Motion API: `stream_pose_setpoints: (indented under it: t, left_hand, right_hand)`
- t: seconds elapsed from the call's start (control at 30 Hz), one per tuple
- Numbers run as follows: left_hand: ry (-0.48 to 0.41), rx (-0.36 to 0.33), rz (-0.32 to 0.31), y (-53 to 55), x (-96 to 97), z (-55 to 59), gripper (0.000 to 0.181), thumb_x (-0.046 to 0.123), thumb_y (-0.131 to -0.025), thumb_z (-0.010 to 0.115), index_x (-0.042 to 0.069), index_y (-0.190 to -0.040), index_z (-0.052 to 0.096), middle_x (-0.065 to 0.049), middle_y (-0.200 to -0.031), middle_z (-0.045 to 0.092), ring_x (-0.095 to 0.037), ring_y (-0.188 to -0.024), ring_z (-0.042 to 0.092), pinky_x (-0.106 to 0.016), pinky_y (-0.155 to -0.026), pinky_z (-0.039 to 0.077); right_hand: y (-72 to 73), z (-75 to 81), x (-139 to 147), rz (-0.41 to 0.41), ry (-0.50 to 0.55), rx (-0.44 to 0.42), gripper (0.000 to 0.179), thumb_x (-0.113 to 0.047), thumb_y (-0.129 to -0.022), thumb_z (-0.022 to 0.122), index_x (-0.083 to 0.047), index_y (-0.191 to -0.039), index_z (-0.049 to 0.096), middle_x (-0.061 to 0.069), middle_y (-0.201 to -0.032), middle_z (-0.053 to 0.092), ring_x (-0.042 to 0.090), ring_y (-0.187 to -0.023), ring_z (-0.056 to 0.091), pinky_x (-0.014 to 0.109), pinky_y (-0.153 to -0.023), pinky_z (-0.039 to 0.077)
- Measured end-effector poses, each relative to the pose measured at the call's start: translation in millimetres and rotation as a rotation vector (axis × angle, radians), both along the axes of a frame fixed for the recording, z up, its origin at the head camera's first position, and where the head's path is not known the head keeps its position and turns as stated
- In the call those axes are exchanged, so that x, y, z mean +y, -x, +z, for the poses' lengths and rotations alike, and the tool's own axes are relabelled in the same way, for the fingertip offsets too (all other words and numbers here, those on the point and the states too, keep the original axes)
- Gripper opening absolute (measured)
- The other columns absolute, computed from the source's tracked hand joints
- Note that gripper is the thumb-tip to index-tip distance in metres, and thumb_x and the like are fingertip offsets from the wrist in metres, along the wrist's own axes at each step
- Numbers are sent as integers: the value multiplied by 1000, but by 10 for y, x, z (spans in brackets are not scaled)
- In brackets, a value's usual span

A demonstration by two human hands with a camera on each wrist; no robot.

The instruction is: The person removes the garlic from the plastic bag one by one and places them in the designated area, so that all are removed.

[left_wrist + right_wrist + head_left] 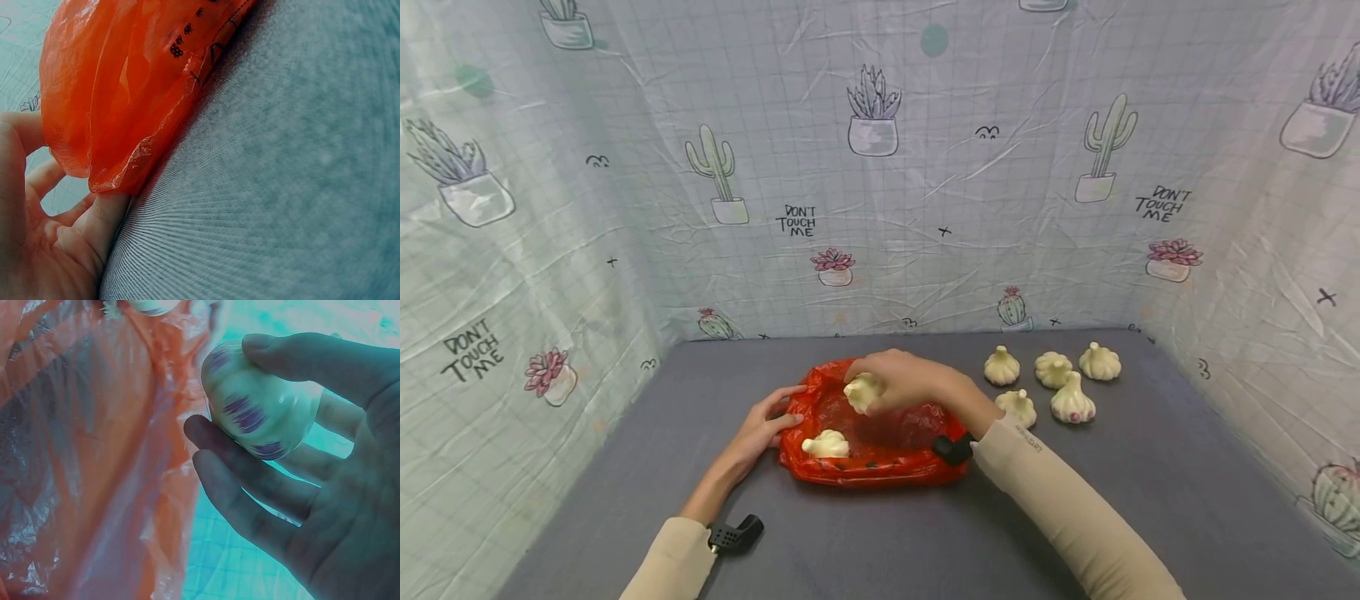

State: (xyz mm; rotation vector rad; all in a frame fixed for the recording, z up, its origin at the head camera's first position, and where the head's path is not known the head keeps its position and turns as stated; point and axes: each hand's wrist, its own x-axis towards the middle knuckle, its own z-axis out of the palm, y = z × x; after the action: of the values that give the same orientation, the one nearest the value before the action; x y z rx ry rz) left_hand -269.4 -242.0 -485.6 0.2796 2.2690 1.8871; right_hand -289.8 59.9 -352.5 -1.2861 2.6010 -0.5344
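An orange-red plastic bag (872,475) lies with its mouth spread wide on the grey table. My left hand (767,429) rests against the bag's left side, its fingers spread at the rim; in the left wrist view the fingers (103,219) touch the plastic. Above the bag's opening, my right hand (906,383) holds a garlic bulb (862,392) between thumb and fingers. Purple streaks mark that bulb (256,412) in the right wrist view. Another garlic bulb (827,444) lies inside the bag, near its front left.
Several garlic bulbs (1072,400) stand on the table (880,550) right of the bag, some partly beside my right forearm. A cloth curtain (895,192) printed with cacti encloses the table at the back and sides. Each wrist wears a black camera (736,533).
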Motion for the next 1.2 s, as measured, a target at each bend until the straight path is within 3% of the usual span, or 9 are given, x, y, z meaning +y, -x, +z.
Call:
stream_pose_setpoints:
  t: [0.13,0.3,0.67,1.07,1.2]
  left_hand:
    - [-2,0,0,-5,-1,3,56,20,-102,65,14,-154,47,-27,-147,47,-21,-103,70,-35,-77,63]
    - [-2,4,-7,-9,5,7,56,20,-102,64,13,-154,46,-27,-145,47,-20,-103,69,-35,-77,63]
    - [4,11,-5,-13,-4,14,56,20,-101,65,13,-154,47,-27,-145,47,-19,-102,69,-35,-77,63]
    - [5,7,-14,4,-24,6,55,22,-102,64,13,-154,46,-28,-146,47,-20,-103,70,-34,-78,63]
    - [2,4,-12,-1,-19,7,55,20,-102,64,13,-154,47,-28,-144,48,-20,-103,69,-35,-78,63]
  right_hand:
    - [-55,42,70,-9,33,-5,49,-22,-90,78,-20,-137,63,0,-136,66,17,-116,59,38,-98,50]
    - [-114,63,159,-17,65,7,49,-23,-91,76,-21,-137,63,0,-135,65,16,-109,58,33,-89,49]
    - [-201,97,368,-30,119,35,49,-24,-92,77,-19,-139,63,0,-136,65,15,-103,56,29,-85,48]
    - [-308,144,611,-66,210,-10,50,-25,-92,78,-19,-139,62,1,-137,64,16,-99,56,29,-79,51]
    - [-336,136,691,-73,237,-32,50,-21,-93,77,-19,-140,61,1,-138,63,16,-99,56,35,-81,56]
